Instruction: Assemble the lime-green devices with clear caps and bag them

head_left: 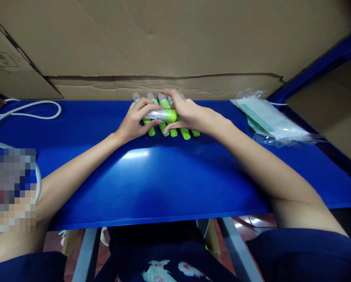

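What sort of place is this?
Probably a storeroom or workshop: there's a blue shelf like metal racking, large cardboard sheets behind it, and a clear plastic bag toward the right.

Short-sleeved clothing, dark navy.
Left sleeve (pixel 28 269) and right sleeve (pixel 307 254) are plain; dark lap cloth (pixel 178 254) carries a print (pixel 158 272) of pale animal-like figures with reddish touches.

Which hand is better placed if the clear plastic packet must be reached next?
Probably the right hand: it is nearer the plastic packet. The left hand is farther, at the clear end of the held tube.
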`<action>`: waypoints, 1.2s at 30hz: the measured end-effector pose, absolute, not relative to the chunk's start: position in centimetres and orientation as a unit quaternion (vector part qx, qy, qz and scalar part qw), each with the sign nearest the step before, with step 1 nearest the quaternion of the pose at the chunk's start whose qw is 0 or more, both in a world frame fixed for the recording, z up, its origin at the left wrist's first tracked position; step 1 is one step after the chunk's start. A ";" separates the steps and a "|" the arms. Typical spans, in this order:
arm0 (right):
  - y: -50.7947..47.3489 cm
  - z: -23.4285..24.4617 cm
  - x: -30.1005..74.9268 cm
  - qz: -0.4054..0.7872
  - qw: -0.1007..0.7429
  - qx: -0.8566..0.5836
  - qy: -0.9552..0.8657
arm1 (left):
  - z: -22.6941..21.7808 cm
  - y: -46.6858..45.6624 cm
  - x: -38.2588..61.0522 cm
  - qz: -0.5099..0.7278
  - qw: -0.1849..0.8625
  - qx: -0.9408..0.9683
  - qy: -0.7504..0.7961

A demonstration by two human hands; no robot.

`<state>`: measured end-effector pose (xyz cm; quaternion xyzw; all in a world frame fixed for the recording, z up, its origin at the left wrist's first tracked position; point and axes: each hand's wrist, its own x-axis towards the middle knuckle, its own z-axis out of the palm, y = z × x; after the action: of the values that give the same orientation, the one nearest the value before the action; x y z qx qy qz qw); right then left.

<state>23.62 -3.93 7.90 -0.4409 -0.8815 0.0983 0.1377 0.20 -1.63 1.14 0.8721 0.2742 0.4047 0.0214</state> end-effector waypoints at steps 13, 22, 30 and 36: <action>-4.2 6.8 22.5 0.189 0.202 -0.358 -0.892 | 1.1 -2.4 0.5 0.401 -0.074 0.865 0.293; -5.5 6.4 22.7 0.334 0.162 -0.377 -0.849 | 0.7 -2.1 0.5 0.391 -0.069 0.871 0.291; -5.3 8.8 23.5 0.283 0.118 -0.403 -0.862 | 1.1 -2.3 0.4 0.413 -0.021 0.849 0.329; -4.1 10.1 25.3 0.056 0.153 -0.456 -0.875 | 0.8 -0.5 -1.0 0.500 0.070 0.761 0.407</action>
<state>25.27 -4.06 10.09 -0.4563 -0.8748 0.0558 0.1526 -0.97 -0.47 0.77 0.7612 0.4067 0.5003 0.0696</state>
